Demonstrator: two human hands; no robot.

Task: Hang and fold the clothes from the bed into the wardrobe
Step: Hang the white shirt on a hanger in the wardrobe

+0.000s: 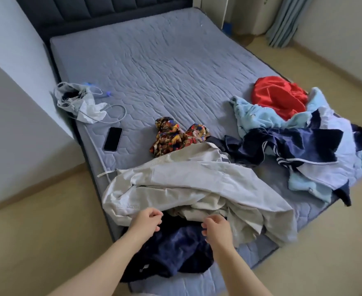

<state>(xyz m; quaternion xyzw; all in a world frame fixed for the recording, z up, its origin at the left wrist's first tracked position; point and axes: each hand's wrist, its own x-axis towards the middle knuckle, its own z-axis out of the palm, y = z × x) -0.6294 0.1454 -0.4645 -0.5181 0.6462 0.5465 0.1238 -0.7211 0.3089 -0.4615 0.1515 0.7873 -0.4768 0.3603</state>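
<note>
Her left hand [147, 221] and right hand [217, 229] hover side by side over a navy fleece [175, 251], just at the near hem of the beige coat [186, 182]. The fingers of both are loosely curled and neither holds anything. The fleece lies crumpled on the foot of the bed [154, 60], partly tucked under that coat. I'd say she is at the picking stage: choosing the next garment, most likely the fleece, with most of the sorting not yet done. The next move calls for a grip on its edge and a pull clear of the coat, which overlaps it and may drag along. Beyond the coat sits a small patterned piece [171, 137]. To the coat's right lies a heap [304, 142] of blue, navy and red clothes. Left of the coat and further up lies a phone [112, 138], then a grey bag [73, 97], mouth open, with something dark inside that I can't make out and white cloth or paper spilling from it. No wardrobe is in sight.
</note>
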